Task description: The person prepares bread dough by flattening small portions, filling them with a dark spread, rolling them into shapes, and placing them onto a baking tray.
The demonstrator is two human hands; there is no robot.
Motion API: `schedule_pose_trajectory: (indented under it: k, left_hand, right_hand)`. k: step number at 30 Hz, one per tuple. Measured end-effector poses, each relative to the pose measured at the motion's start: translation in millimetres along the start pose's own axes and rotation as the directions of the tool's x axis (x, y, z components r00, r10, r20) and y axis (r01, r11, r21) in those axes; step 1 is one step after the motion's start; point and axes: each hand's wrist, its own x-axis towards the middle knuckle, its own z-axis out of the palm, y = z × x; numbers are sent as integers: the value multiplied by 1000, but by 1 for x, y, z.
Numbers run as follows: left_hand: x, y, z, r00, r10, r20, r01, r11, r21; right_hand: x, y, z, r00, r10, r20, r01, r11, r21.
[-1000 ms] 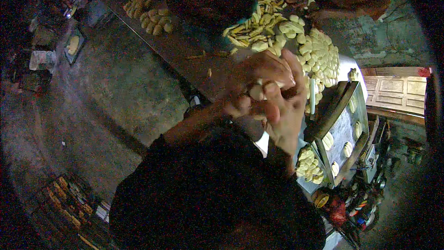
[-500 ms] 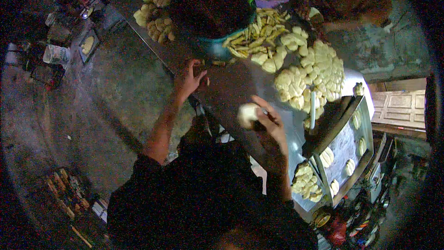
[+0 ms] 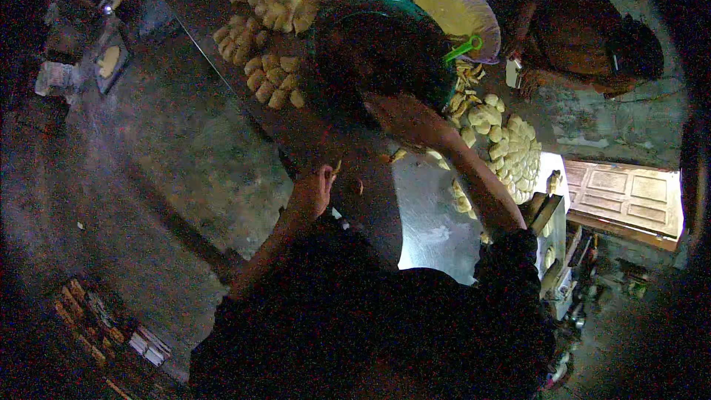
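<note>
Two bare hands work over a dark, long metal table crowded with pale dough pieces. The right hand reaches forward to the rim of a large, round, dark basin with a teal edge; its fingers look loosely curled and pressed together at the basin's near side, though the dim light hides whether they pinch anything. The left hand hangs back near the table's near edge, half closed, with a small pale scrap showing at its fingertips; I cannot tell more of that scrap. The basin stands just ahead of the right hand, touching or nearly touching it, and well ahead of the left hand.

Shaped pale yellow dough lumps lie in tight rows to the right of the basin, packed close, probably to save room on the table. More ridged dough lumps sit in clusters on its far left. A shallow round bowl of pale flour or batter with a green handle rests beyond the basin, beside another person in brown clothing.
</note>
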Motion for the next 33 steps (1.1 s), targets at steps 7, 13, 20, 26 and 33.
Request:
schedule_pose_trajectory:
  k: [7,13,20,26,33]
  left_hand:
    - [29,58,-104,874,-292,387,481,422,-768]
    - [62,109,-175,988,40,-149,-130,735,-666]
    - [70,192,-205,616,778,-126,-785,592,-185]
    - [15,250,-171,553,833,20,-827,551,-107]
    - [-58,306,-113,537,838,96,-831,545,-108]
  right_hand:
    - [-11,11,-16,955,246,-164,-140,865,482]
    - [-63,-50,-95,877,481,8,-63,99,993]
    - [-150,-100,-92,847,532,17,148,-267,952]
    - [-232,-138,-51,724,690,-8,268,-270,925]
    - [-332,-175,30,657,741,-138,528,-322,786]
